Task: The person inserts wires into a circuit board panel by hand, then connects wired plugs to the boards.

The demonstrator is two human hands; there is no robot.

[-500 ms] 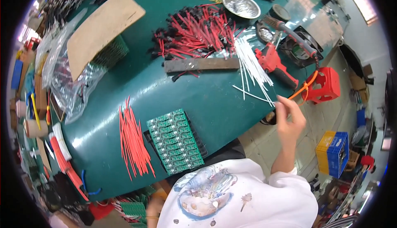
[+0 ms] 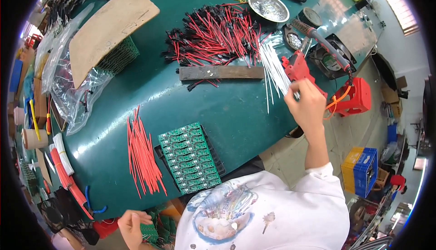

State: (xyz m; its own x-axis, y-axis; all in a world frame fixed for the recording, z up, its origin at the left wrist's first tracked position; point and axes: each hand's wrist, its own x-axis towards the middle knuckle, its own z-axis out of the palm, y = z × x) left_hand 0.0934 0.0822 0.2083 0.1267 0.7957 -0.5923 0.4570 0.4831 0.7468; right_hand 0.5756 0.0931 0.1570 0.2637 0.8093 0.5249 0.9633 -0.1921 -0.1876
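Observation:
My right hand [image 2: 308,105] is over the lower ends of a fanned pile of thin white wires [image 2: 273,66], its fingers curled in a pinch at them; the fingertips partly hide what they grip. Beyond it lies a red hot-glue gun [image 2: 299,67]. Below the table's near edge, my left hand [image 2: 131,229] is loosely bent, thumb apart from the fingers, beside a stack of green circuit boards [image 2: 149,234]. On the table, a panel of green circuit boards [image 2: 190,159] rests on a black tray [image 2: 215,159], with a bunch of red wires [image 2: 144,159] to its left.
A dark bar [image 2: 221,72] lies before a heap of red-and-black connector leads [image 2: 218,34]. Behind are a metal bowl [image 2: 269,7], a soldering iron [image 2: 324,41] and a fan [image 2: 334,58]. A tan board [image 2: 113,32] covers stacked panels at left. A red stool [image 2: 356,96] stands right.
My right hand has moved up and left onto the white wires; the stray wire it pinched no longer shows apart. My left hand has come out further left beside the lower boards.

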